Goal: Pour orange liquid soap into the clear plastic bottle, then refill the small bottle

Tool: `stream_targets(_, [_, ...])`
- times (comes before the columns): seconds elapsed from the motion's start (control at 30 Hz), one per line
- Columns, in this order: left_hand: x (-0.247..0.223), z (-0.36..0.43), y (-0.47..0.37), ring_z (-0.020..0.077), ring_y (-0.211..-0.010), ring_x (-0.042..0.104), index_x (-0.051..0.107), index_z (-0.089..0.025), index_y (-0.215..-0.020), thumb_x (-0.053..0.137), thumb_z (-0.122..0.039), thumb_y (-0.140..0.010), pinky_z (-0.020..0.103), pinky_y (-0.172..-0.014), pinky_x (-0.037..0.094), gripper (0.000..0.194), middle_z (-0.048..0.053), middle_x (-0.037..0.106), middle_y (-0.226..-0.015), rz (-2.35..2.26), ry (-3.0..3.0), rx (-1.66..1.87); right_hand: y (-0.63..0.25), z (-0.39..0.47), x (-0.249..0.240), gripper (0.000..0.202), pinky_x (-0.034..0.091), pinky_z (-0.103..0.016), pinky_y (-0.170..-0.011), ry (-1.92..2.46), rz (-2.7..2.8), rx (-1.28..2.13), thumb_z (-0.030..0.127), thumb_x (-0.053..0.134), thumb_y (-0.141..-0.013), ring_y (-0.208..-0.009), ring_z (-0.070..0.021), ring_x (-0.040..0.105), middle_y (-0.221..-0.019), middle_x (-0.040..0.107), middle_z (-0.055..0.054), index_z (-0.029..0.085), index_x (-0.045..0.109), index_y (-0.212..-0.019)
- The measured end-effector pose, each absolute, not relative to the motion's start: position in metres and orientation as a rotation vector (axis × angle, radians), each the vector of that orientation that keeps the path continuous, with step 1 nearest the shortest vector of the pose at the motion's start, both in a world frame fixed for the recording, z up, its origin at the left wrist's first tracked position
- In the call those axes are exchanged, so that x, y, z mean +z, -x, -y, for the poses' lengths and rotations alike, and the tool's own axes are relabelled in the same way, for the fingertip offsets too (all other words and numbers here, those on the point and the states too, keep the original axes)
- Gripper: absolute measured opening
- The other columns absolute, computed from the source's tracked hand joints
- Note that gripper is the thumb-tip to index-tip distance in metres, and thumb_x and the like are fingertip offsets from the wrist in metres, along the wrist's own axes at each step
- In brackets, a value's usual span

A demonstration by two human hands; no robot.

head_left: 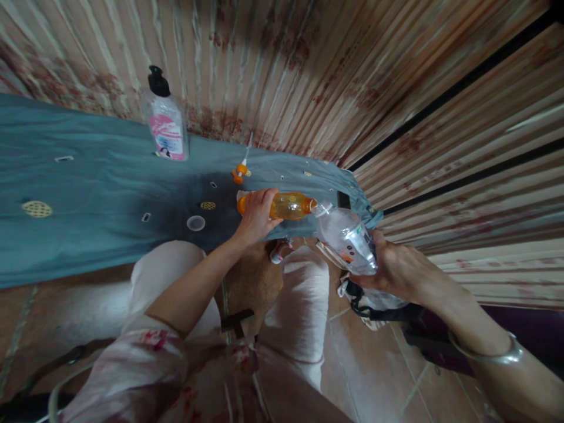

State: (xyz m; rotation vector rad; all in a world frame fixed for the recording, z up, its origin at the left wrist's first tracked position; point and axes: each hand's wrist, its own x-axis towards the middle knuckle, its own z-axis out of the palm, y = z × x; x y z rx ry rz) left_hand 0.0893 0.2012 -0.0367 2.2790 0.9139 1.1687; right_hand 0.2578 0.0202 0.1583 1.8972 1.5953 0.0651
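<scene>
Over the blue cloth's (110,194) edge, two bottles mouth to mouth.
The left hand (256,217) wraps a tipped orange bottle (291,206); the right hand (390,261) grips a clear bottle (346,239) near its base. How much either contains is unclear.

You can't make out any word or number here. The clear bottle (337,229) in your right hand (396,264) bears a pale label (359,242) with dark marks, too blurred to read; the pump bottle's (166,111) pink-and-white label (166,135) (with some bluish print) is equally illegible.
</scene>
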Motion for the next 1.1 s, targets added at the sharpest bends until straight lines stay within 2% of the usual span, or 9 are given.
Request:
stream_targets(0.3, [-0.0365,-0.2013,-0.0894,0.0294,-0.111,0.051,0.042,-0.016,-0.121,0.075,-0.026,-0.066,0.044,-0.096,0.037,0.065,0.012,0.055,-0.118,-0.914,-2.277,1.160,-0.2551,-0.0212,0.1603,0.062,0.040,-0.031,-0.054,-1.898,-1.570,0.062,0.052,0.059,-0.075,-0.073,-0.0338,0.070,-0.075,0.071,-0.016,0.008,0.037,-0.114])
stream_targets(0.67, [-0.0372,-0.2017,-0.0897,0.0296,-0.110,0.050,0.041,-0.015,-0.121,0.076,-0.027,-0.065,0.044,-0.096,0.036,0.067,0.012,0.055,-0.118,-0.913,-2.289,1.164,-0.2572,-0.0211,0.1589,0.062,0.043,-0.034,-0.057,-1.904,-1.553,0.029,0.051,0.058,-0.075,-0.077,-0.0363,0.069,-0.079,0.071,-0.019,0.007,0.037,-0.113])
stream_targets(1.1, [-0.0364,-0.2016,-0.0892,0.0293,-0.110,0.050,0.041,-0.017,-0.121,0.075,-0.028,-0.066,0.045,-0.096,0.036,0.065,0.012,0.055,-0.118,-0.924,-2.278,1.146,-0.2628,-0.0198,0.1553,0.070,0.038,-0.031,-0.054,-1.926,-1.592,0.077,0.054,0.060,-0.070,-0.073,-0.0334,0.069,-0.074,0.071,-0.015,0.007,0.039,-0.117])
